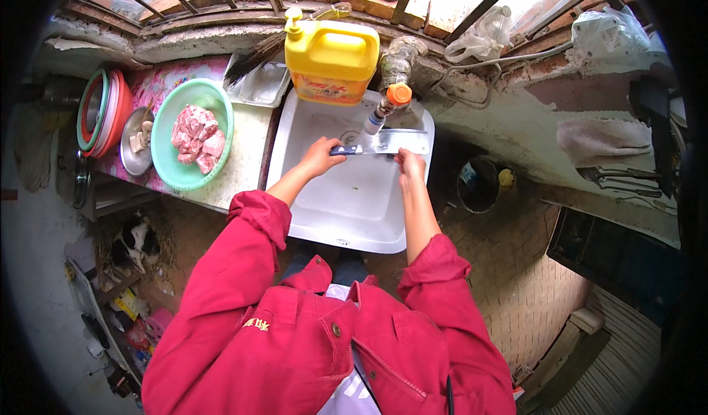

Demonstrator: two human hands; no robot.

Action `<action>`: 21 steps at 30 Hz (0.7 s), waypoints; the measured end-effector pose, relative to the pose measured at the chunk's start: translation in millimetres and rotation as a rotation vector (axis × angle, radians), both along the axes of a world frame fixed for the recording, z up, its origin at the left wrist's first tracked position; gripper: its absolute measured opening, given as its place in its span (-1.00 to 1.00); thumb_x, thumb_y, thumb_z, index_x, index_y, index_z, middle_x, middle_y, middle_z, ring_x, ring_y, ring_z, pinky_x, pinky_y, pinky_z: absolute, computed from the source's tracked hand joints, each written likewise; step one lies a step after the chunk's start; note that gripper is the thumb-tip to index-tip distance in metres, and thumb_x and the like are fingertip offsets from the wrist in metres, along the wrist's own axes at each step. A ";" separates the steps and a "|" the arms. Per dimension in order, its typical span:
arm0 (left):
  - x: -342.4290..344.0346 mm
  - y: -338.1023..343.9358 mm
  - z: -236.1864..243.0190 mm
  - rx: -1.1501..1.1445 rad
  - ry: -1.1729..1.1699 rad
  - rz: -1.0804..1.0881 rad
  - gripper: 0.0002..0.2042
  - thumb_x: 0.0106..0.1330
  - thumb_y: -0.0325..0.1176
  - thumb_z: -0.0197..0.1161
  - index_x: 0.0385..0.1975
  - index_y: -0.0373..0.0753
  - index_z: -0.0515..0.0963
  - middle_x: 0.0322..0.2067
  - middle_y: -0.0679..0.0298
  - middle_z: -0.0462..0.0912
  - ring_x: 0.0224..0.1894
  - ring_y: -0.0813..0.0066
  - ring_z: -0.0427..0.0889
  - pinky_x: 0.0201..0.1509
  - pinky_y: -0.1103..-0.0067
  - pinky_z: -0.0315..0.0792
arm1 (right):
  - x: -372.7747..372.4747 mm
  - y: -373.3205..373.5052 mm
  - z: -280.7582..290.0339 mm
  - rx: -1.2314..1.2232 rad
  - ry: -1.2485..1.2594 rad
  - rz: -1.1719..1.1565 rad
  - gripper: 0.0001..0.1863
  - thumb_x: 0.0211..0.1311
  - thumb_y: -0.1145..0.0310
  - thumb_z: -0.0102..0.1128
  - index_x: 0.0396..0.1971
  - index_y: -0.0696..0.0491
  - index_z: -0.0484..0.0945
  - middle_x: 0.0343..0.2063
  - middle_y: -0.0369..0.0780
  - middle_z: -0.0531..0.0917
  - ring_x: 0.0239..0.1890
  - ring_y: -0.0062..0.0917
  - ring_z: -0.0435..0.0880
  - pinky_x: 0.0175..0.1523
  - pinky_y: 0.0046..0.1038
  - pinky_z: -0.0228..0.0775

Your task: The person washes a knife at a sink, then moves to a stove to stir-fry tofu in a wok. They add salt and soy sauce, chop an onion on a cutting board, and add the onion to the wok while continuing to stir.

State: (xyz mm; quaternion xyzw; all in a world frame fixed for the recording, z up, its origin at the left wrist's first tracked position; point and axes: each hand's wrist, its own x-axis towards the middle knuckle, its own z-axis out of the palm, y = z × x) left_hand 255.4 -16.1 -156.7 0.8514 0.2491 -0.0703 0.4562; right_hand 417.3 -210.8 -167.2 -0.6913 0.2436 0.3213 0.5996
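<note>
Left hand [323, 158] clamps the knife [383, 145] by its handle, right hand [411, 167] meets the blade, pinch unclear; it's over the white sink [339, 201], by the tap [374, 124]; yellow jug [332, 51] crowds the back; raw meat [198, 138] fills a green basin [165, 153], left.

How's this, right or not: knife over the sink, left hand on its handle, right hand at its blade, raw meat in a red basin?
One error: the basin holding the raw meat is pale green, not red, as the head view shows. The rest stands: knife over the sink, left hand on its handle, right hand at its blade.
</note>
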 end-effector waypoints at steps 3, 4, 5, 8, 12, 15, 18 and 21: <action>34.0 -13.0 -3.8 -0.096 -0.116 0.038 -0.65 -0.04 -0.19 0.41 -0.23 -0.13 0.59 -0.31 0.13 0.52 -0.20 0.11 0.53 -0.08 0.39 0.40 | 9.5 -29.8 15.4 0.076 -0.157 -0.128 -0.89 0.09 0.46 0.17 -0.35 0.05 0.55 -0.51 -0.34 0.63 -0.56 -0.69 0.54 -0.53 -0.65 0.10; 44.9 -17.7 0.6 -0.152 -0.109 0.047 -0.65 -0.05 -0.19 0.41 -0.25 -0.15 0.59 -0.31 0.12 0.53 -0.20 0.12 0.53 -0.08 0.39 0.40 | 13.3 -40.2 20.7 0.070 -0.168 -0.154 -0.88 0.09 0.46 0.17 -0.33 0.03 0.54 -0.49 -0.36 0.62 -0.53 -0.70 0.55 -0.51 -0.67 0.11; 54.3 -22.0 5.3 -0.207 -0.102 0.057 -0.65 -0.06 -0.19 0.41 -0.27 -0.18 0.59 -0.31 0.12 0.53 -0.20 0.13 0.54 -0.08 0.39 0.41 | 16.6 -47.2 24.5 0.078 -0.186 -0.184 -0.87 0.10 0.45 0.18 -0.31 0.03 0.53 -0.49 -0.37 0.62 -0.53 -0.70 0.54 -0.50 -0.67 0.11; 57.9 -26.7 8.7 -0.111 -0.111 -0.038 -0.66 -0.02 -0.19 0.38 -0.29 -0.22 0.56 -0.30 0.08 0.55 -0.18 0.12 0.54 -0.09 0.35 0.41 | 18.2 -45.9 41.2 0.095 -0.137 -0.180 -0.77 0.13 0.55 0.12 -0.17 0.17 0.50 -0.33 -0.27 0.60 -0.36 -0.61 0.53 -0.26 -0.55 0.37; 34.0 -17.6 34.9 0.201 -0.015 -0.271 -0.70 0.11 -0.16 0.26 -0.30 -0.23 0.48 -0.27 0.03 0.57 -0.15 0.04 0.54 -0.12 0.26 0.41 | 8.3 -20.3 -7.5 0.063 -0.144 0.050 -0.87 0.18 0.40 0.14 -0.27 0.02 0.51 -0.46 -0.39 0.60 -0.52 -0.73 0.48 -0.52 -0.67 0.15; -26.6 -3.4 26.9 0.208 0.114 -0.233 -0.70 0.21 -0.11 0.14 -0.31 -0.24 0.43 -0.38 -0.04 0.57 -0.26 -0.06 0.54 -0.20 0.18 0.39 | -15.2 29.3 1.6 0.070 -0.006 0.340 -0.81 0.20 0.24 0.20 -0.40 0.05 0.50 -0.57 -0.34 0.60 -0.65 -0.72 0.43 -0.60 -0.69 0.12; -89.9 -9.1 10.2 0.162 0.187 -0.088 -0.66 0.23 -0.06 0.11 -0.36 -0.27 0.45 -0.45 -0.07 0.57 -0.32 -0.08 0.55 -0.24 0.19 0.40 | -28.1 64.7 -8.4 -0.073 -0.202 0.529 -0.83 0.18 0.25 0.22 -0.39 0.04 0.54 -0.50 -0.33 0.63 -0.60 -0.74 0.45 -0.54 -0.63 0.21; -101.0 -29.5 24.5 -0.014 0.175 0.010 -0.62 0.25 -0.04 0.09 -0.39 -0.32 0.46 -0.46 -0.06 0.57 -0.34 -0.04 0.57 -0.27 0.24 0.41 | -22.8 73.5 -10.7 0.230 -0.004 0.414 -0.86 0.18 0.32 0.20 -0.33 0.05 0.56 -0.46 -0.32 0.64 -0.52 -0.72 0.49 -0.45 -0.58 0.30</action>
